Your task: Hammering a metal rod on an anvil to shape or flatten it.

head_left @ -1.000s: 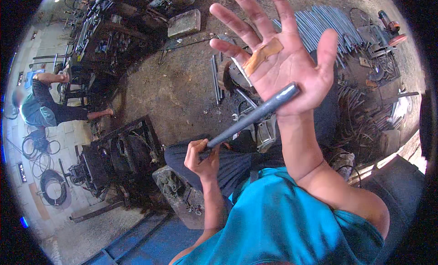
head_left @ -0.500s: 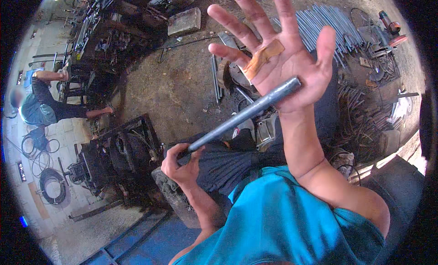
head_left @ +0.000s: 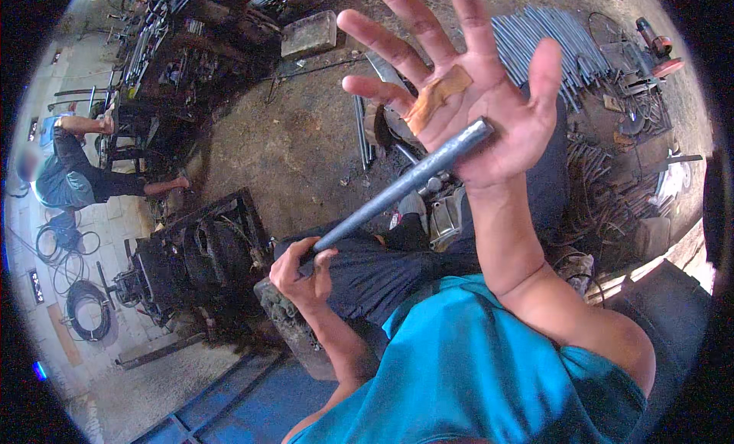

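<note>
Metal rods (head_left: 547, 58) lie on the floor, partly hidden by the right hand (head_left: 487, 92); an angle grinder (head_left: 652, 40) sits beyond. The left hand (head_left: 300, 277) pinches 1 end of a dark metal bar (head_left: 390, 200). The bar slants across the right palm, contact unclear, its 5 digits spread wide.

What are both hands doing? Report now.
Left hand: closed on the metal rod.
Right hand: open, fingers spread, rod's far end over its palm.
</note>
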`<state>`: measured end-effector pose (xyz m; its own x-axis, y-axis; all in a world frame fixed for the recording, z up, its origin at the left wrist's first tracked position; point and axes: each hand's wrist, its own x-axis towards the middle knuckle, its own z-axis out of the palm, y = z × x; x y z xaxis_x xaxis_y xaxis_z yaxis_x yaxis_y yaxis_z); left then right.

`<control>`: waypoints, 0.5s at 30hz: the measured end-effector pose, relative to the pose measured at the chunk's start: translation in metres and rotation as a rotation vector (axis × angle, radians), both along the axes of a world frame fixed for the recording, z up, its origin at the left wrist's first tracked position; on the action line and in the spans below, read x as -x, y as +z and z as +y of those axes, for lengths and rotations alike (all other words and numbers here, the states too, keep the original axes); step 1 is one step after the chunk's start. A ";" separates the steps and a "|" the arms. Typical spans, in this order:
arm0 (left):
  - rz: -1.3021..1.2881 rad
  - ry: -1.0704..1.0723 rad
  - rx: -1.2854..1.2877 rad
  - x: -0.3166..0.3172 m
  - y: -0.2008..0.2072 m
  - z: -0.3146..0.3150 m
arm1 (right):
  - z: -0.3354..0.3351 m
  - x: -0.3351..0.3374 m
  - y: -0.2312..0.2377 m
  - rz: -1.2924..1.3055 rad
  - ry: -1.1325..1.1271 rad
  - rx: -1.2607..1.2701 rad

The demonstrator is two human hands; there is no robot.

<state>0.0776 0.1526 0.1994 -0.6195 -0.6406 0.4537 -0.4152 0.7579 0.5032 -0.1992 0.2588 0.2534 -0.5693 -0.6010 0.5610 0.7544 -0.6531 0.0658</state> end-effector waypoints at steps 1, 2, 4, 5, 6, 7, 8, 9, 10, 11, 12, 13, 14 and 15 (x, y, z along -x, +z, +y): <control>0.023 -0.008 -0.033 -0.001 -0.001 0.000 | 0.000 0.000 0.002 -0.002 0.002 0.001; 0.022 -0.008 -0.033 -0.002 -0.002 0.000 | 0.000 0.000 0.004 -0.010 -0.005 -0.037; -0.009 -0.029 -0.108 -0.005 -0.003 -0.002 | -0.002 0.002 0.000 -0.019 -0.011 -0.075; -0.009 -0.030 -0.107 -0.005 -0.003 -0.001 | -0.006 0.006 -0.006 0.077 -0.034 -0.016; -0.045 -0.036 -0.151 -0.005 -0.002 -0.001 | -0.008 0.009 -0.010 0.174 -0.057 0.043; -0.080 -0.042 -0.194 -0.005 -0.001 -0.001 | -0.007 0.010 -0.013 0.174 -0.058 0.044; -0.081 -0.041 -0.193 -0.005 -0.001 -0.001 | -0.007 0.010 -0.012 0.169 -0.060 0.039; -0.104 -0.078 -0.213 -0.006 0.001 -0.002 | -0.006 0.010 -0.010 0.165 -0.062 0.033; -0.126 -0.115 -0.233 -0.006 0.001 -0.003 | -0.004 0.008 -0.006 0.164 -0.062 0.033; -0.126 -0.115 -0.233 -0.005 0.001 -0.002 | 0.001 0.005 0.004 -0.026 0.015 0.019; -0.121 -0.123 -0.278 -0.004 -0.001 -0.002 | 0.003 0.003 0.008 -0.215 0.092 0.004; -0.116 -0.132 -0.324 -0.004 -0.002 0.000 | 0.001 0.005 0.002 -0.215 0.092 0.004; -0.117 -0.133 -0.324 -0.002 -0.001 0.001 | -0.003 0.010 -0.004 -0.011 0.000 0.008; -0.134 -0.116 -0.394 0.000 0.000 0.003 | -0.004 0.012 -0.008 0.192 -0.092 0.011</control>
<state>0.0773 0.1559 0.1999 -0.7346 -0.6713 0.0986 -0.4201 0.5642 0.7108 -0.2115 0.2543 0.2453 -0.5033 -0.5445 0.6710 0.6910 -0.7199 -0.0659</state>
